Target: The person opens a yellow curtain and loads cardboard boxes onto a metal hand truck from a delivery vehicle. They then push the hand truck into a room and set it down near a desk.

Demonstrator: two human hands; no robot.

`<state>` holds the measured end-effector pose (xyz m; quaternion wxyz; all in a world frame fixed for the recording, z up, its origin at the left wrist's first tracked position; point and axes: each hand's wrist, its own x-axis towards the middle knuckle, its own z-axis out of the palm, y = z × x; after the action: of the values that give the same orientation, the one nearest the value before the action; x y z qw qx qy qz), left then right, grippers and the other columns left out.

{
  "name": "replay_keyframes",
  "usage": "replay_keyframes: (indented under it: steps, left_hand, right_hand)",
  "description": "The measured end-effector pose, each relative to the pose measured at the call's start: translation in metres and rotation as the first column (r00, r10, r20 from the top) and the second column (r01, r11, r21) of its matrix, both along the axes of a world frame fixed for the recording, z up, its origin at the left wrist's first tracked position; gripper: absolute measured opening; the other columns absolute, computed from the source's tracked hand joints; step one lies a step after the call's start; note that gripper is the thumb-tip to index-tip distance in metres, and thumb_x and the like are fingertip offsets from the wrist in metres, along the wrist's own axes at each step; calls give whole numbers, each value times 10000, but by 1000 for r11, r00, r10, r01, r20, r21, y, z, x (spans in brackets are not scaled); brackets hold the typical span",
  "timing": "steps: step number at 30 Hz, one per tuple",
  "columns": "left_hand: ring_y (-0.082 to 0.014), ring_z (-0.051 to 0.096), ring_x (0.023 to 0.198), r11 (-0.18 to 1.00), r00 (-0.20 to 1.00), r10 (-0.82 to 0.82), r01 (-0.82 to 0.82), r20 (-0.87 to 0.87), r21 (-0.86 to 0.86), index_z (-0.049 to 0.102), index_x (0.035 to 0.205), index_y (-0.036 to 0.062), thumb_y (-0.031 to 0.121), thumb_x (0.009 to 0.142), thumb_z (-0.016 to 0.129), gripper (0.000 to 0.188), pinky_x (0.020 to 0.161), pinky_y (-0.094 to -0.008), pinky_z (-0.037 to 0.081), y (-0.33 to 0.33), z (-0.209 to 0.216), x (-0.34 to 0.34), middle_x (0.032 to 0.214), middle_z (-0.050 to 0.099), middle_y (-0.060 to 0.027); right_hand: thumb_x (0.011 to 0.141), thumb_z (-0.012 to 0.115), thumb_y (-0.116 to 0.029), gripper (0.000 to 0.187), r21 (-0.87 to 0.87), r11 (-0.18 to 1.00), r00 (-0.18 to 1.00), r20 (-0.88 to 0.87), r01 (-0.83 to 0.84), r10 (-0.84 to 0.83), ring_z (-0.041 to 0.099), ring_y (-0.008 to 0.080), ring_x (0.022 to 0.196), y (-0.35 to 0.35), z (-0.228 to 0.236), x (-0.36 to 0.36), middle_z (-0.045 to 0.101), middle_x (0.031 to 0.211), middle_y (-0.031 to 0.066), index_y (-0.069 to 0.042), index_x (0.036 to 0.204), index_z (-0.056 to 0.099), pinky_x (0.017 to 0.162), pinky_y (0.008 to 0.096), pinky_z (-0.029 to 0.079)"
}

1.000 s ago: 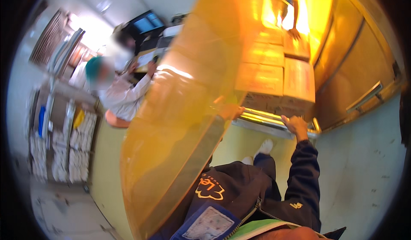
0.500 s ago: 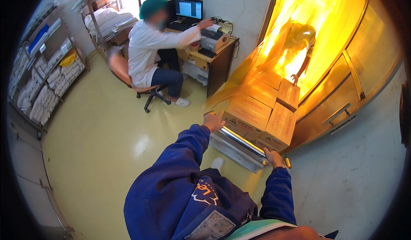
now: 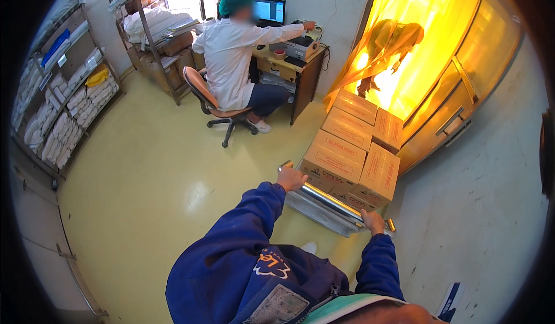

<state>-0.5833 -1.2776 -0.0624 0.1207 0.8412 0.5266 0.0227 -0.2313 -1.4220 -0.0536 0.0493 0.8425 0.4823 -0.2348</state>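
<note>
My left hand [image 3: 292, 179] is closed around the left end of a metal push handle [image 3: 331, 198]. Near the handle's right end, my right hand [image 3: 373, 221] grips the same bar. The handle belongs to a cart [image 3: 324, 216], whose grey metal edge shows below the bar. Several brown cardboard boxes [image 3: 334, 156] are stacked on it, just beyond the handle, with printed tops. The cart's wheels are hidden from view.
Past the boxes, yellow strip curtains [image 3: 442, 29] hang in a doorway with a metal door [image 3: 462, 110]. Behind them a person [image 3: 388, 43] bends down. Another person [image 3: 231, 63] sits at a desk [image 3: 309, 81]. Shelves of packs [image 3: 63, 104] line the left wall.
The cart and boxes have come back out of the curtain strips, which no longer drape over the boxes. The bending person has let go of the boxes. The seated person has turned toward the desk.
</note>
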Motion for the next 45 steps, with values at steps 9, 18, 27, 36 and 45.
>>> replay_keyframes:
  steps: [9, 18, 27, 36, 45]
  left_hand:
    - [-373, 676, 868, 965, 988, -154, 150, 0, -215, 739, 842, 27, 552, 964, 344, 668, 777, -463, 520, -135, 6, -103, 858, 710, -187]
    - [-362, 672, 715, 976, 959, -211, 216, 192, -6, 721, 767, 96, 522, 927, 459, 526, 681, -477, 521, -300, 17, -187, 728, 685, -166]
    - [-353, 668, 659, 982, 946, -186, 190, 266, 9, 713, 768, 107, 523, 891, 514, 477, 640, -479, 524, -448, 5, -261, 690, 679, -157]
    - [-380, 652, 627, 967, 922, -238, 253, 304, -9, 702, 746, 88, 485, 903, 513, 467, 614, -486, 516, -577, 25, -343, 653, 656, -188]
    - [-379, 646, 868, 821, 800, -507, 562, 322, -103, 627, 1036, 30, 421, 910, 553, 418, 769, -476, 501, -677, 26, -449, 892, 662, -217]
  right_hand:
    - [813, 464, -493, 570, 46, 999, 999, -46, 29, -27, 648, 437, 956, -151, -6, -81, 673, 951, 283, 3, 891, 734, 853, 485, 491]
    - [796, 483, -445, 529, 39, 997, 996, 50, 71, -73, 639, 439, 978, -302, -12, -145, 667, 995, 285, 4, 935, 727, 859, 495, 491]
    - [814, 487, -444, 526, 26, 995, 994, 47, 99, -100, 639, 437, 970, -450, -11, -220, 668, 961, 290, 17, 909, 722, 850, 495, 493]
    - [817, 468, -404, 509, -55, 990, 987, 98, 131, -125, 625, 436, 1028, -573, -13, -293, 648, 1059, 297, 18, 955, 717, 899, 487, 475]
    - [877, 502, -446, 443, 124, 940, 926, 174, 317, -335, 549, 342, 1195, -685, -1, -441, 679, 1131, 156, -100, 1031, 732, 1053, 570, 327]
